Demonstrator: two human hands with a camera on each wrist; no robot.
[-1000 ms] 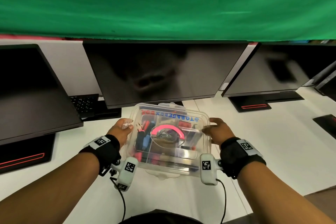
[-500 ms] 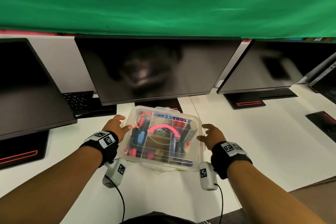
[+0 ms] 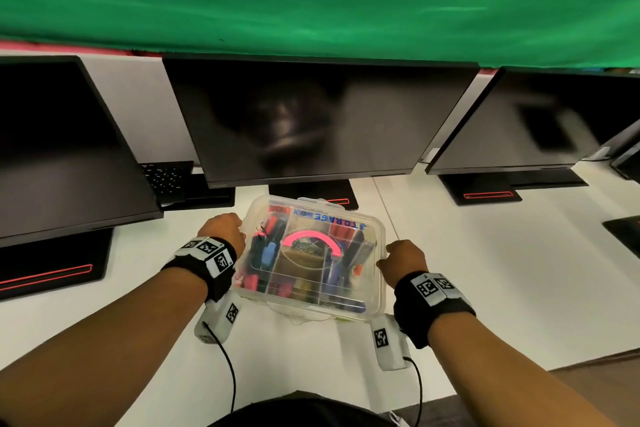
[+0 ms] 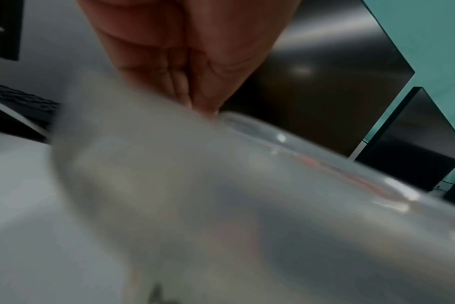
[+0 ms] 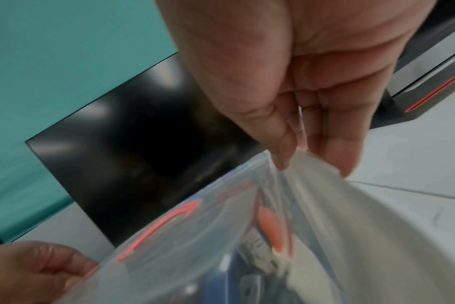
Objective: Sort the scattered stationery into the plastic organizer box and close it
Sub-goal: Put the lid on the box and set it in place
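The clear plastic organizer box lies on the white desk with its lid down. A pink handle sits on top, and pens and other stationery show through in the compartments. My left hand holds the box's left edge with curled fingers. My right hand is at the right edge. In the right wrist view it pinches a clear flap of the box between thumb and fingers. My left hand shows across the lid.
Three dark monitors stand close behind the box, their bases on the desk. A black keyboard lies at back left. The desk's front edge runs at lower right.
Both hands have slid from the top of the lid down to the box's side edges. The box has turned slightly.
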